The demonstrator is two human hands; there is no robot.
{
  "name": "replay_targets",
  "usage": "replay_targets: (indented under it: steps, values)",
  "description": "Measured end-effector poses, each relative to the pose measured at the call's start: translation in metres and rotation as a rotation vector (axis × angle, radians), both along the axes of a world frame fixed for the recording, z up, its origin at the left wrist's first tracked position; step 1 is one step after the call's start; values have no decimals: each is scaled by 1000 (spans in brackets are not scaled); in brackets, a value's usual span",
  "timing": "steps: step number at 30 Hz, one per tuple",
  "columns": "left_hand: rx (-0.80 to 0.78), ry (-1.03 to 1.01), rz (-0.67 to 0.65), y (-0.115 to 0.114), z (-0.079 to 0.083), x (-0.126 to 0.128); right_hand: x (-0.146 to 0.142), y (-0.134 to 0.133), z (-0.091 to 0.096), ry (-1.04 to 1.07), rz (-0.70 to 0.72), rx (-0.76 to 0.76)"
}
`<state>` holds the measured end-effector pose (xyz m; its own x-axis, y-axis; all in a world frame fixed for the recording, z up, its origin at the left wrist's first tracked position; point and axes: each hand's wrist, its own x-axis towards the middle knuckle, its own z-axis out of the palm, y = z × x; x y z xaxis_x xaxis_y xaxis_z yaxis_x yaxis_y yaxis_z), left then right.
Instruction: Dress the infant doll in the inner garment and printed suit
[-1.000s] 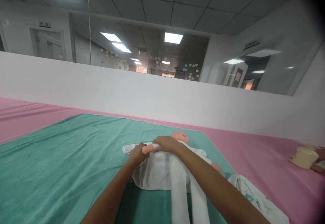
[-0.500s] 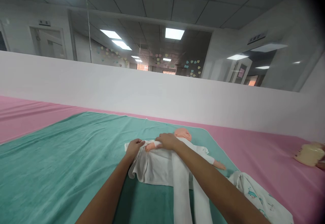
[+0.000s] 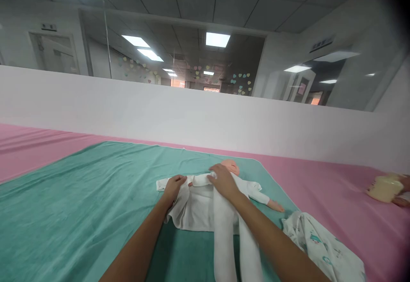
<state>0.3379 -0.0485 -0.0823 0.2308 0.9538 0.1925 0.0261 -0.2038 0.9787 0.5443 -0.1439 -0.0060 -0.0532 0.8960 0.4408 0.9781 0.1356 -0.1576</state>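
A baby doll (image 3: 231, 167) lies on its back on a teal towel (image 3: 80, 196), dressed in a white garment (image 3: 205, 205) with long white legs trailing toward me. My left hand (image 3: 174, 187) pinches the garment's loose left flap near the empty sleeve. My right hand (image 3: 221, 181) rests closed on the doll's chest by its shoulder, over the doll's arm. The doll's other arm (image 3: 272, 204) sticks out to the right.
A patterned white cloth (image 3: 323, 252) lies crumpled at the towel's right edge. The pink sheet (image 3: 320, 192) covers the surface. Another person's hand holds a cream object (image 3: 384, 188) at far right. A white partition (image 3: 192, 115) runs behind.
My right hand has slid up from the doll's forearm to its shoulder, and the doll's pink arm is now mostly covered by white fabric. My left hand shifted slightly right along the flap.
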Motion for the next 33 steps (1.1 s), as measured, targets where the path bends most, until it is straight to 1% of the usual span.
replay_targets:
  steps: [1,2,3,4,5,7,9,10,13,15,16,18,19,22,24,30,33]
  values:
    - [1,5,8,-1,0,0,15,-15,0,94,-108,60]
    - [2,9,15,-1,0,0,30,-31,-2,164,-220,59]
    - [5,12,19,-2,1,0,45,-46,-3,233,-351,3]
    - [9,14,20,-3,2,0,57,-59,-6,291,-448,-66]
    - [12,15,22,-4,3,0,67,-71,-9,338,-505,-131]
    - [17,17,27,-5,4,0,78,-87,-17,443,-549,-242]
    - [16,22,32,-6,4,0,78,-93,-26,616,-552,-290]
    - [14,24,33,-6,4,0,76,-94,-30,741,-544,-296]
    - [22,28,28,-6,3,0,68,-90,-43,1209,-455,-294]
    - [30,32,28,-6,4,-1,65,-87,-49,1481,-382,-244]
    - [30,35,29,-6,4,-1,66,-86,-52,1582,-353,-204]
    - [25,40,32,-6,5,-1,68,-85,-54,1739,-296,-152]
    - [21,43,34,-7,6,-1,69,-85,-54,1803,-246,-156]
    - [14,53,37,-9,7,-1,70,-85,-49,1943,-82,-221]
    - [12,65,37,-10,8,-2,68,-81,-43,1991,-30,-254]
    - [34,100,44,-6,5,-2,52,-63,-34,2033,-124,-284]
    - [49,109,49,-4,4,-2,47,-56,-36,2001,-127,-236]
